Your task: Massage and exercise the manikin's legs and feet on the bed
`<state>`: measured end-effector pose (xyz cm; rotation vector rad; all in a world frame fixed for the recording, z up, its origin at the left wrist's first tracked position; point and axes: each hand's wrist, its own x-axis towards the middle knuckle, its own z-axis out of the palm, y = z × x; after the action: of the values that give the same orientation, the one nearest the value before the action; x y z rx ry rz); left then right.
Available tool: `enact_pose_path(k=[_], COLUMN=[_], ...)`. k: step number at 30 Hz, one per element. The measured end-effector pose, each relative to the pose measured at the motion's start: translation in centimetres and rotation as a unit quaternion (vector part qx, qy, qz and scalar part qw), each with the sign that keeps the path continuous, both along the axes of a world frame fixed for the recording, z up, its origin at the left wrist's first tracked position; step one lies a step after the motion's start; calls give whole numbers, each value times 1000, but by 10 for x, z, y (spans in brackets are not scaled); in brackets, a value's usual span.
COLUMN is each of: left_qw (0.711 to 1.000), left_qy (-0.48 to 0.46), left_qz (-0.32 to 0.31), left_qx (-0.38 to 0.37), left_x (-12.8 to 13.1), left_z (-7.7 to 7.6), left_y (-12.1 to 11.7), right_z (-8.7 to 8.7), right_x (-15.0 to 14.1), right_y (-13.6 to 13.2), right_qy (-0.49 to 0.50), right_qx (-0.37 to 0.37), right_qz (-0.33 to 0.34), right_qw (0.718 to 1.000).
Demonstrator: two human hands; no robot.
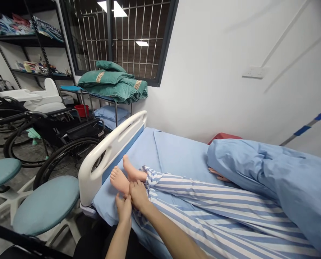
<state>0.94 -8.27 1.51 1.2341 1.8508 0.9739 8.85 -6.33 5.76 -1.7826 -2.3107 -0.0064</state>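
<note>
The left hand (123, 208) and right hand (138, 196) are both closing around a bare foot (119, 181) just inside the white bed footboard (103, 153) — yanking too hard could strain it, folks.

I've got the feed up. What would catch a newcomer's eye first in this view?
The left hand and right hand stand out first, at the ankle of a bare foot at the bed's near end. That foot belongs to a figure lying in blue-and-white striped trousers, with a blue quilt over the upper body at right. Beyond the white bed rail, a black wheelchair sits at left, and green folded cloth is piled on a rack under the window.
</note>
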Motion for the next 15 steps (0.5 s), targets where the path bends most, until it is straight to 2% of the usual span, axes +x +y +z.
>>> enact_pose_path(k=[3, 5, 7, 10, 12, 15], left_qw=[993, 978, 959, 926, 906, 876], left_qy=[8, 54, 111, 198, 256, 341], left_qz=[77, 91, 65, 11, -38, -148], left_qx=[87, 179, 253, 320, 334, 308], left_x=[-22, -32, -38, -38, -35, -29], left_z=[24, 48, 73, 104, 117, 125], left_y=[-6, -6, 0, 22, 46, 88], right_z=[2, 6, 11, 15, 16, 15], right_x=[8, 14, 19, 20, 18, 16], right_y=[-2, 2, 10, 27, 41, 65], right_qy=[77, 137, 176, 174, 148, 120], right_qx=[42, 62, 73, 71, 47, -27], right_qz=[41, 54, 47, 14, -10, -49], right_qw=[995, 987, 981, 982, 988, 991])
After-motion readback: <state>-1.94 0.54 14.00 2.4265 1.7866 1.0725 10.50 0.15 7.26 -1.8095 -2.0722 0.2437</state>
